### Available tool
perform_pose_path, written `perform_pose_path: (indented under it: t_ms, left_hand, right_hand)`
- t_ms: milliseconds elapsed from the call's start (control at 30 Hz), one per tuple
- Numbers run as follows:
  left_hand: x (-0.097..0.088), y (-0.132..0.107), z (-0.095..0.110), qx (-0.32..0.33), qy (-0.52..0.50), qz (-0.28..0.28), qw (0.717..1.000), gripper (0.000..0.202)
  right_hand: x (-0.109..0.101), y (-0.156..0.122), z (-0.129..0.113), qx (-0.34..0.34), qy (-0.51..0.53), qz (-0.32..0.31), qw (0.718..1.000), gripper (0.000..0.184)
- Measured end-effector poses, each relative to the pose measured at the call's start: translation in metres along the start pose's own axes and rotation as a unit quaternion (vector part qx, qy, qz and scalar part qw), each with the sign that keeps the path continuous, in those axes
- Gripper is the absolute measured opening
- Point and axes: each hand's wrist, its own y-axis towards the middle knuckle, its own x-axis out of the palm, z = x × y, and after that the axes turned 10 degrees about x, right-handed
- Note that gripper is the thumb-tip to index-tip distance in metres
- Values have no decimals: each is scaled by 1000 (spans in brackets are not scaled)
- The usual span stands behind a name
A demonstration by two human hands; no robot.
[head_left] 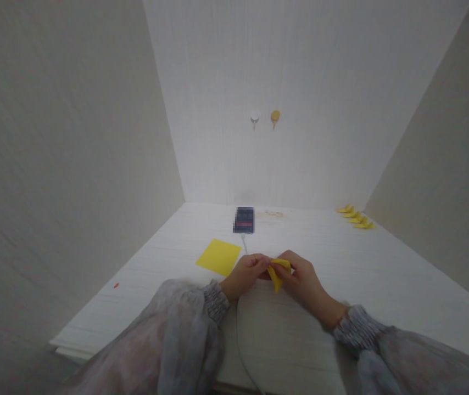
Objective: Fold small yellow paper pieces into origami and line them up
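Note:
Between my two hands, above the white table, is a piece of folded yellow paper (278,271). My left hand (251,271) pinches its left edge, thumb and fingers closed. On the other side my right hand (300,274) grips the paper, with the thumb at the front and the fingers curled behind. One pointed flap hangs downward between the hands. The fingers cover part of the folds. Just left of my left hand, a flat yellow sheet of paper (218,257) lies on the table.
A phone (245,220) with a blurred screen lies at the back, its white cable (238,334) running toward me. Several folded yellow paper figures (358,218) line the back right corner. A small red scrap (116,286) lies at left. Two hooks (275,116) hang on the back wall.

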Motion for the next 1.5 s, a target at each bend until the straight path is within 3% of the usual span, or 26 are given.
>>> perform_pose_path:
  t_ms: [133, 533, 967, 1267, 1500]
  left_hand:
    - [0, 1, 0, -11, 18, 25, 999, 37]
    - [-3, 2, -6, -4, 23, 8, 1000, 31]
    - [-2, 0, -4, -6, -1, -13, 1000, 36]
    - [-2, -2, -2, -21, 2, -39, 999, 37]
    - [-4, -1, -4, -38, 7, -18, 999, 37]
  right_hand:
    - [0, 0, -2, 9, 0, -7, 1000, 18]
    - [1, -1, 0, 39, 16, -21, 999, 16]
    - [4, -1, 6, 70, 107, -51, 991, 17]
    - [-3, -2, -2, 30, 60, -42, 997, 21]
    - [-8, -1, -6, -24, 47, -21, 998, 15]
